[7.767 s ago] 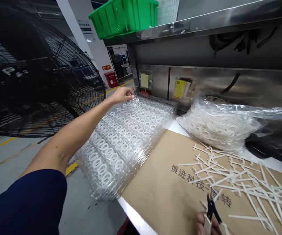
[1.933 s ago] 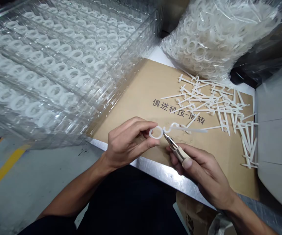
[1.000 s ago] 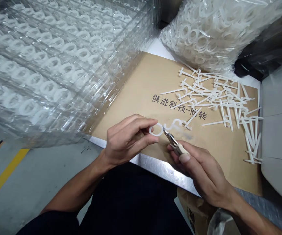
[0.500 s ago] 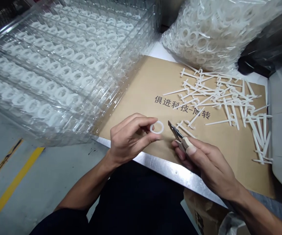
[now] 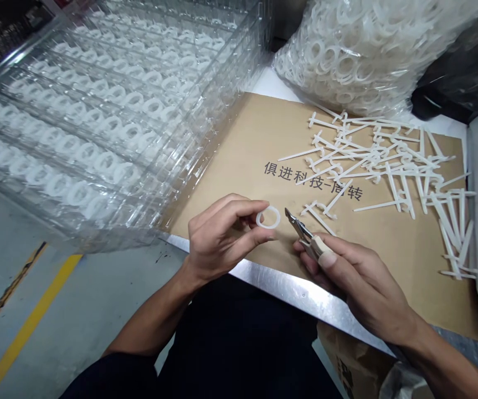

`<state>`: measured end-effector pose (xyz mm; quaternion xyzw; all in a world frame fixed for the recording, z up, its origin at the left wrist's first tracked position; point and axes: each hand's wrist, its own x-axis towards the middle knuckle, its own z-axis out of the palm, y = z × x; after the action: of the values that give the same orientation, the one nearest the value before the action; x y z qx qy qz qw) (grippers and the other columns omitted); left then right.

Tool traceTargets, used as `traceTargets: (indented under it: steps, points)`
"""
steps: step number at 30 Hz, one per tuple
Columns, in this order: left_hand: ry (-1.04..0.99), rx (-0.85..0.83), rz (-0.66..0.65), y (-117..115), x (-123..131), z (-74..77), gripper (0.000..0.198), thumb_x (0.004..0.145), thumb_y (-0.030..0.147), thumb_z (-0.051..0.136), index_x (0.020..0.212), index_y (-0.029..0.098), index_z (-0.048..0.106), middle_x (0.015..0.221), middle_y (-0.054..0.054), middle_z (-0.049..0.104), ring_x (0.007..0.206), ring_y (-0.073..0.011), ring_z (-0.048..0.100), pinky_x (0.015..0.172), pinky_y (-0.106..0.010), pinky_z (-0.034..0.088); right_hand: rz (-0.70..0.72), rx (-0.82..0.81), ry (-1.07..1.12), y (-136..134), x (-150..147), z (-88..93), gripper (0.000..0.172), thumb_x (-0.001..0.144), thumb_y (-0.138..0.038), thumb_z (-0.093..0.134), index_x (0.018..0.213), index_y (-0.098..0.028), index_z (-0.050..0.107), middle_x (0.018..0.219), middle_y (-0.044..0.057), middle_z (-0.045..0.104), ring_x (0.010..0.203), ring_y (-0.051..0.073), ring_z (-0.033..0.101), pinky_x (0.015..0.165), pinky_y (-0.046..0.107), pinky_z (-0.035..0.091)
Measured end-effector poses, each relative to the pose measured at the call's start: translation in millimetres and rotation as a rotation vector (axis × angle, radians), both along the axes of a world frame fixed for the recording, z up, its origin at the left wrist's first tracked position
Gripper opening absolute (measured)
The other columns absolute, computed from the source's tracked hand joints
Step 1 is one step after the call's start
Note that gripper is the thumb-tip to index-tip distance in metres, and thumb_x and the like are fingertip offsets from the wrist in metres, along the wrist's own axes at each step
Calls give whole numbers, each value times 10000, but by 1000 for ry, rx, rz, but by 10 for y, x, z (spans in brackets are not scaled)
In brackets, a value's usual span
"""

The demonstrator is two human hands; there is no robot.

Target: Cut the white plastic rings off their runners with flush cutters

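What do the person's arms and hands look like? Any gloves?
No gloves: the left hand and right hand are both bare, and I see no watch. A dark sleeve shows near the left elbow, and the left forearm is bare below it. The right forearm is bare too, with no sleeve in view.

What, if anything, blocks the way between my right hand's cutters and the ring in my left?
Nothing visible: only an open gap separates the cutters from the white ring, with cardboard showing behind.
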<state>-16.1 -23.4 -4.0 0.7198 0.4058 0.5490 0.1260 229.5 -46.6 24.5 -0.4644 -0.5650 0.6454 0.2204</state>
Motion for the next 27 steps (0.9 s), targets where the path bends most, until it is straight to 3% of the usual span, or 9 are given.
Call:
traceTargets:
  steps: [9,12,16,19,22,25,27]
  points:
    - [9,-13,11,12,-14,-23,301,873,347,849,1114,191,757,795,-11,731,714,-122,701,627,-221,573,-21,7,12,14,-17,-8,381,1081,-527,518,985,-199,687,801,25,541,704,171,496,598,285,412]
    - [4,-41,9,-15,-36,-37,297,871,307,854,1123,186,753,819,-20,732,723,-124,693,641,-226,572,-15,75,7,15,-33,-28,356,1094,-486,502,1036,-188,688,800,24,579,677,164,521,588,283,421]
    - [22,-84,24,-52,-60,110,326,865,178,830,1178,182,739,919,-47,741,793,-145,700,691,-258,582,-9,473,-93,27,-66,-89,247,1066,-349,501,1147,-169,651,913,77,699,781,214,647,695,326,512]
    - [-8,6,9,72,36,421,387,857,148,813,1232,207,735,932,-43,727,818,-160,692,727,-299,588,-9,809,-179,64,-89,-156,264,999,-288,526,1223,-167,596,1031,128,733,885,258,695,808,382,557]
    - [8,191,18,509,328,851,347,877,188,795,1219,226,754,946,-38,736,811,-149,667,753,-306,569,37,940,-218,68,-116,-210,242,950,-288,549,1157,-175,603,906,100,712,774,253,662,716,372,545]
    - [-8,291,35,1336,705,1249,265,892,214,755,1153,174,779,948,-48,742,757,-133,627,731,-293,527,108,1040,-258,43,-136,-242,226,925,-310,544,1095,-175,606,835,89,687,713,252,628,650,363,518]
    - [30,238,68,1963,895,1466,254,880,199,733,1120,132,785,948,-61,744,773,-144,631,776,-303,516,147,1095,-283,37,-138,-260,223,930,-334,540,1076,-178,602,823,87,686,702,250,625,635,356,512]
